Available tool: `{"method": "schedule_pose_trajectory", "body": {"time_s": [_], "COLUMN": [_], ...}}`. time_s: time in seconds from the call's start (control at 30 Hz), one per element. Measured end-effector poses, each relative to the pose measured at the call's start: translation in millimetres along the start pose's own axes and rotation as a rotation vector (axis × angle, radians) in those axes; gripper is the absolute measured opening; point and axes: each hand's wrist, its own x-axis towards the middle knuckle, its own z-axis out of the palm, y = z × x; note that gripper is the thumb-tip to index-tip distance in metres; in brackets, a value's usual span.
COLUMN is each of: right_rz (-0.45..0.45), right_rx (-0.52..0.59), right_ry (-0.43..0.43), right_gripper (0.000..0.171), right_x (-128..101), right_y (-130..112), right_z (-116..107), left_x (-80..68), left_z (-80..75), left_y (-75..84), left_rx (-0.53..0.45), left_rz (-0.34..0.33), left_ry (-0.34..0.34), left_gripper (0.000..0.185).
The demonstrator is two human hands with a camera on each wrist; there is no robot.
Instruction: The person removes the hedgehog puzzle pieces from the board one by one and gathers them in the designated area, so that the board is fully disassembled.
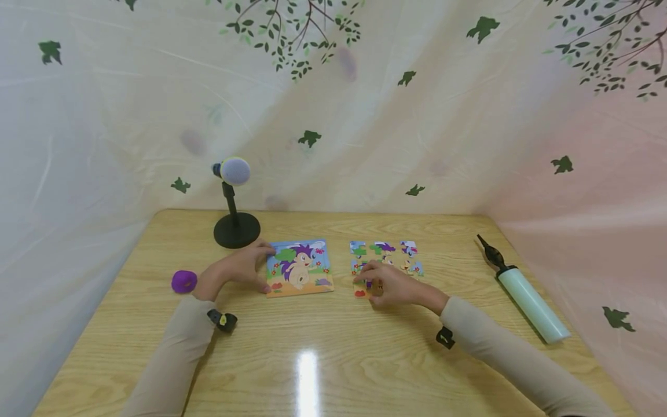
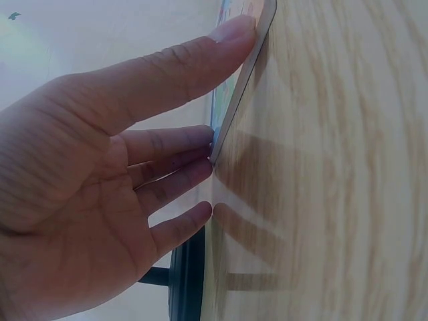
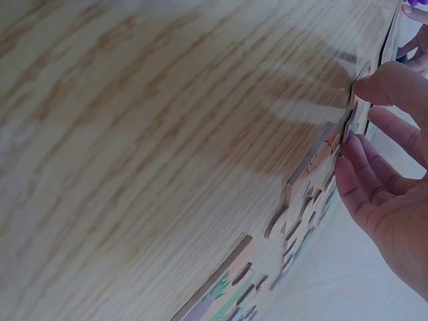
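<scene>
A hedgehog picture puzzle board (image 1: 299, 269) lies on the table, showing a purple-spined hedgehog among flowers. My left hand (image 1: 241, 267) spans its left side. In the left wrist view the thumb (image 2: 234, 30) rests on the board's near edge, with the nearly straight fingers (image 2: 190, 137) at its far end. To the right lies a loose group of puzzle pieces (image 1: 409, 248) in rows, with small gaps between them. My right hand (image 1: 391, 284) is over its near left part, thumb and fingers bent around a puzzle piece (image 1: 360, 293) with red on it.
A black stand with a round pale head (image 1: 235, 172) rises behind my left hand. A purple ring-shaped object (image 1: 184, 281) lies at the left. On the right is a pale green hand pump (image 1: 532, 304) with a black nozzle. A patterned curtain (image 1: 333, 145) hangs along the table's back edge.
</scene>
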Motion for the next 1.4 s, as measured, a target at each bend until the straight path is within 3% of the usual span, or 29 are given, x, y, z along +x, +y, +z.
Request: {"method": "schedule_pose_trajectory", "body": {"time_s": [0.5,1.4], "right_rz": [-0.014,-0.017], "right_rx": [0.001,0.015], "right_ry": [-0.007,-0.020], "right_gripper": [0.046,0.046], "right_x": [-1.4,-2.0], "right_y": [1.5,2.2], "right_z": [-0.8,-1.5], "left_x": [-0.6,-0.1], "left_z": [-0.1,1.3], "left_y": [1.1,1.8], "left_rx": [-0.001,0.018], "left_rz": [-0.008,0.040], "left_ry": [-0.006,0.023], "left_gripper": [0.094,0.091]}}
